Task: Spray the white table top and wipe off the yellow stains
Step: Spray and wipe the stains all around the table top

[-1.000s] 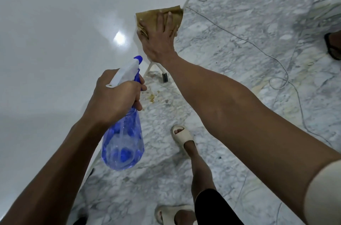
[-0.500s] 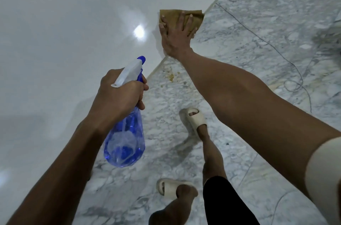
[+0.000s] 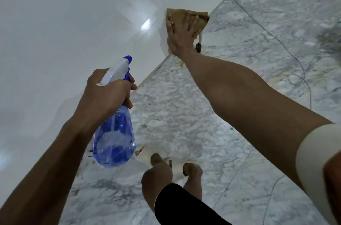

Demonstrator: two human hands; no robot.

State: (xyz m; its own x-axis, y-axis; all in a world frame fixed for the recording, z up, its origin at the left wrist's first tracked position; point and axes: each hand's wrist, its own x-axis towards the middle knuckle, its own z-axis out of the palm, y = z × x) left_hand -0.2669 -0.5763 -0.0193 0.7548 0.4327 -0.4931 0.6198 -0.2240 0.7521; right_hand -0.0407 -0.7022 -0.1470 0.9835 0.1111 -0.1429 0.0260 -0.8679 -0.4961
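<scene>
Right hand (image 3: 180, 37) lies flat, fingers spread, pressing brown cloth (image 3: 186, 17) at the table top's (image 3: 64, 31) right edge, cloth corner overhanging the marble floor (image 3: 230, 58). Left hand (image 3: 108, 95) is clenched round the blue spray bottle (image 3: 114, 143), held over the near-right edge. Broad white surface lies bare to the left.

right hand (image 3: 181, 37) flat on brown cloth (image 3: 184, 15), left hand (image 3: 106, 95) around spray bottle (image 3: 115, 140)

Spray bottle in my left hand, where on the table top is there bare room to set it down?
The table top is bare from beside the left hand to its far side. The only occupied patch is the right edge, under the cloth and right hand.
</scene>
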